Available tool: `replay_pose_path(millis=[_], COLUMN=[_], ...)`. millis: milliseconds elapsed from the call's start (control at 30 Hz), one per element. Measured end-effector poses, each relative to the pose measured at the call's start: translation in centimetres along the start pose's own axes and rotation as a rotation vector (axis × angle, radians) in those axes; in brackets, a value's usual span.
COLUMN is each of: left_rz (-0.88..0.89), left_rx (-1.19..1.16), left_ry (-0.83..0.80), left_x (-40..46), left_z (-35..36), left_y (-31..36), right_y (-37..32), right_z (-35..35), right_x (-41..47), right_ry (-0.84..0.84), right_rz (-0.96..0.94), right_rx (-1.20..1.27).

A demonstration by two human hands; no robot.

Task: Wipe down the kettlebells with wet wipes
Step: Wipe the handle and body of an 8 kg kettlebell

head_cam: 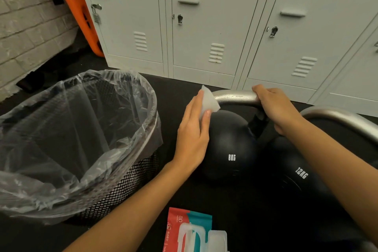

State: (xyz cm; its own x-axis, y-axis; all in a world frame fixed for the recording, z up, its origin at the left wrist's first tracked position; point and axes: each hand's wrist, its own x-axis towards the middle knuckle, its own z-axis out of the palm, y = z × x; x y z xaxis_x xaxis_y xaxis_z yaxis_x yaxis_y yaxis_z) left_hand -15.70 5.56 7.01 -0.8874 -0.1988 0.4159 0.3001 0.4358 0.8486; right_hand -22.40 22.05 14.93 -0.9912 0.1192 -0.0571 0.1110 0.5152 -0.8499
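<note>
On black rubbery floor, left hand [193, 129] pinches folded wipe [208, 101]; right hand [276, 108] grips 8KG kettlebell [229, 145] steel handle.

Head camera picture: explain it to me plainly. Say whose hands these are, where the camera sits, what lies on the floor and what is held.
There is no machine here. A person wears one camera on the head, looking forward and down at their own bare hands. The left hand holds a folded white wet wipe against the 8 kg kettlebell. The right hand has its grip on that kettlebell's silver handle. A 12 kg kettlebell stands beside it. On the dark floor also stand a mesh bin lined with clear plastic and an open wipes pack. Grey lockers stand behind.
</note>
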Motion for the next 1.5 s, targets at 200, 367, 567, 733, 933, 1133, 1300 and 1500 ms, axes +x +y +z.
replay_pose_path(millis=[200,367,567,733,933,1133,1300,1500], left_rz=[-0.18,-0.255,-0.199,-0.498,-0.525,-0.599,-0.514,-0.509], left_rx=[-0.098,-0.12,-0.386,-0.434,-0.418,-0.434,-0.428,-0.429], left_ry=[0.06,0.043,-0.01,0.027,-0.02,-0.138,-0.218,-0.209], left_x=[-1.9,-1.7,-0.5,0.2,4.2,4.0,5.2,5.0], left_z=[0.4,0.3,0.6,0.3,0.1,-0.4,-1.0,-0.8], left_y=[-2.2,-2.0,-0.1,-2.7,-0.3,-1.2,-0.1,-0.2], right_y=[0.1,0.1,0.1,0.1,0.3,0.5,0.6,0.8], right_z=[0.0,0.0,0.1,0.0,0.0,0.1,0.0,0.0], right_x=[0.1,0.1,0.1,0.0,0.2,0.3,0.3,0.4], right_ry=[-0.003,-0.013,-0.013,-0.027,-0.024,-0.033,-0.034,-0.032], right_rz=[0.001,0.008,0.006,0.01,0.008,0.001,-0.006,-0.022], right_rx=[0.008,0.017,0.008,0.001,0.012,0.008,-0.001,-0.008])
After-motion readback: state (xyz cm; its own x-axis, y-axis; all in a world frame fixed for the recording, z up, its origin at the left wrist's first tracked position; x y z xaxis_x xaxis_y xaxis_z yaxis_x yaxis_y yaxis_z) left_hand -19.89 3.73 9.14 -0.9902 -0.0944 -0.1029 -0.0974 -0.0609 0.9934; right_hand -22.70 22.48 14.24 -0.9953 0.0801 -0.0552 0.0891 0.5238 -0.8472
